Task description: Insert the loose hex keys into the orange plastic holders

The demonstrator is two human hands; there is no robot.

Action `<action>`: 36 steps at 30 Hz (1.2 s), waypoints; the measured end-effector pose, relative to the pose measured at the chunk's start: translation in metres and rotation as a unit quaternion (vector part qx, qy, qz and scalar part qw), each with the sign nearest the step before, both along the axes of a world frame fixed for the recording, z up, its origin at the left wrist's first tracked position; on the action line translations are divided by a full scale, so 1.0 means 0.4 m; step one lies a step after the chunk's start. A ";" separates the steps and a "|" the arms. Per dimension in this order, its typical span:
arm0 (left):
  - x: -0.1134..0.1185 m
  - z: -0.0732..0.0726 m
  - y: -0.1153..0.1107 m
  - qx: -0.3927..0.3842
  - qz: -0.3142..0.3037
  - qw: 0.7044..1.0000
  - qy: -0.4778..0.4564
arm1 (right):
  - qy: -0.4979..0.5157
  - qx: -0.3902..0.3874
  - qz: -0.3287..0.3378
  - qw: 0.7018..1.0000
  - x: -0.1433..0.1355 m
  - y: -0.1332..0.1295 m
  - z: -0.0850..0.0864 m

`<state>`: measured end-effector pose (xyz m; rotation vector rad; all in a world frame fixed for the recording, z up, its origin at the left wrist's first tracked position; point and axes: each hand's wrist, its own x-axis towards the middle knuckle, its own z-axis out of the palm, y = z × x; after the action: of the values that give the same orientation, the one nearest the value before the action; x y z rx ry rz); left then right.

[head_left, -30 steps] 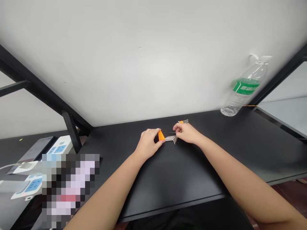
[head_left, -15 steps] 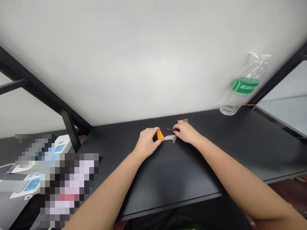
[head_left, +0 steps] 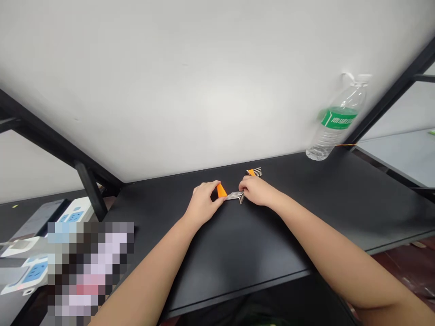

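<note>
An orange holder [head_left: 221, 190] is gripped between the thumb and fingers of my left hand [head_left: 201, 202]. Several L-shaped metal keys [head_left: 235, 196] stick out of it to the right, their bent ends near my right hand [head_left: 254, 189]. The fingers of my right hand are pinched together at those bent ends; what they hold is too small to make out. Just behind my right hand, a second orange holder [head_left: 252, 172] with several thin metal keys [head_left: 258, 171] lies on the black table [head_left: 238, 244].
A clear plastic bottle [head_left: 340, 118] with a green label stands against the wall at the back right. White power strips [head_left: 37, 271] with blue sockets are at the left, beside a blurred-out area. Black metal frame bars [head_left: 90, 190] rise on both sides.
My right hand has moved down to the bent ends of the keys, and the thin key seen in its fingers no longer shows. The whole view has shifted slightly.
</note>
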<state>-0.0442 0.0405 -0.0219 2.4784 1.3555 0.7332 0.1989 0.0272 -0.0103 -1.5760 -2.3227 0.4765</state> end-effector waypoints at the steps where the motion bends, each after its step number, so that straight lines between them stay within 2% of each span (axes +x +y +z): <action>1: 0.000 -0.001 0.001 -0.002 0.000 1.000 0.000 | 0.005 -0.002 0.003 1.000 -0.001 -0.001 0.000; 7: 0.001 0.001 0.000 -0.013 0.000 1.000 -0.012 | 0.031 0.016 -0.002 0.999 -0.002 -0.017 0.015; 9: 0.001 0.002 -0.001 -0.012 0.000 1.000 -0.017 | 0.028 0.028 0.017 0.999 -0.008 -0.029 0.026; 13: -0.002 0.001 -0.002 -0.004 0.001 0.999 -0.036 | -0.032 0.038 0.068 0.996 -0.034 -0.050 0.036; 16: -0.002 0.001 -0.001 0.005 0.001 0.999 -0.053 | -0.092 0.052 0.079 0.991 -0.057 -0.059 0.030; 19: -0.001 0.003 0.000 -0.001 0.006 0.998 -0.069 | -0.105 0.053 0.074 0.990 -0.066 -0.063 0.028; 21: -0.003 0.006 0.002 -0.015 0.013 0.996 -0.084 | -0.070 0.032 0.069 0.995 -0.060 -0.063 0.034; 24: -0.008 0.013 0.006 -0.031 0.031 0.994 -0.104 | 0.035 0.020 0.071 0.997 -0.036 -0.055 0.051; 28: -0.013 0.018 0.007 -0.025 0.038 0.993 -0.107 | 0.143 0.116 0.033 0.982 -0.004 -0.039 0.066; 31: -0.008 0.017 0.002 -0.020 0.023 0.995 -0.095 | 0.163 0.161 0.039 0.973 0.004 -0.035 0.063; 36: 0.000 0.021 -0.006 -0.021 0.012 0.997 -0.072 | 0.141 0.165 0.072 0.973 0.001 -0.042 0.062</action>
<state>-0.0442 0.0379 -0.0133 2.3318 1.3379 0.8611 0.1993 0.0103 0.0147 -1.1139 -2.1696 0.3028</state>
